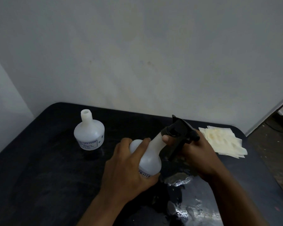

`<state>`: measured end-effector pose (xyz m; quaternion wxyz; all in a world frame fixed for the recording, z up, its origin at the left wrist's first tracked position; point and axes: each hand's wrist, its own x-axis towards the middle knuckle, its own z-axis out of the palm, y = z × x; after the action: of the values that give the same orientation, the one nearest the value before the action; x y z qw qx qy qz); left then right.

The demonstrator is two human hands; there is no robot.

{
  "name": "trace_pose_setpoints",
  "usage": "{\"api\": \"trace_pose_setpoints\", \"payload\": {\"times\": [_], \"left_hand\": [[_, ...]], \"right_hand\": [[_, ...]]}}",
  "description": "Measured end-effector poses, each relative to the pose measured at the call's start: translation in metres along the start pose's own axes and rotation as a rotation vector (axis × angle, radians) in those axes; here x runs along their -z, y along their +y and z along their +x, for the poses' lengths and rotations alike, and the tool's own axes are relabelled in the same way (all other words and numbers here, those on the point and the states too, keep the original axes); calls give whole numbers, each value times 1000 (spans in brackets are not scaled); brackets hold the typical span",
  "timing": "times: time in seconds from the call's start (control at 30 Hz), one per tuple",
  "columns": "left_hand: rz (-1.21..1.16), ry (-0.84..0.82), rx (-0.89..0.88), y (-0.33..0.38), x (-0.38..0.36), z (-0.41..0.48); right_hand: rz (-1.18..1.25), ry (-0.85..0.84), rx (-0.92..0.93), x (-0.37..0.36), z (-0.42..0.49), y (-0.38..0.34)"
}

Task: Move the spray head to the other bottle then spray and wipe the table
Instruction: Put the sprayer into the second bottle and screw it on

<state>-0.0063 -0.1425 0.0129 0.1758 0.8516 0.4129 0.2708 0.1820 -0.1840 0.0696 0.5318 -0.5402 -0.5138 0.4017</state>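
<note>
My left hand [129, 165] grips the body of a white plastic bottle [151, 158], which leans to the right over the black table [39, 176]. A black spray head [178, 131] sits on that bottle's neck. My right hand [196, 152] is closed around the spray head, thumb on the neck just below it. A second white bottle [89, 132] stands upright at the back left with an open neck and no head on it.
A stack of pale paper wipes [224, 142] lies at the table's back right corner. Wet glossy patches [178, 180] spread across the table in front of my hands. A white wall runs behind, and floor shows past the right edge.
</note>
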Motion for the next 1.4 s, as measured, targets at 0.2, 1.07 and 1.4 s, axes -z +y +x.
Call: {"api": "trace_pose_setpoints", "payload": {"times": [0.2, 1.07, 1.4], "left_hand": [[-27, 17, -25, 4, -2, -1], [-50, -11, 12, 8, -9, 2], [-264, -40, 40, 6, -19, 3]], "right_hand": [[52, -63, -39, 11, -4, 3], [-30, 156, -27, -8, 3, 3], [128, 12, -30, 2, 3, 1]]}}
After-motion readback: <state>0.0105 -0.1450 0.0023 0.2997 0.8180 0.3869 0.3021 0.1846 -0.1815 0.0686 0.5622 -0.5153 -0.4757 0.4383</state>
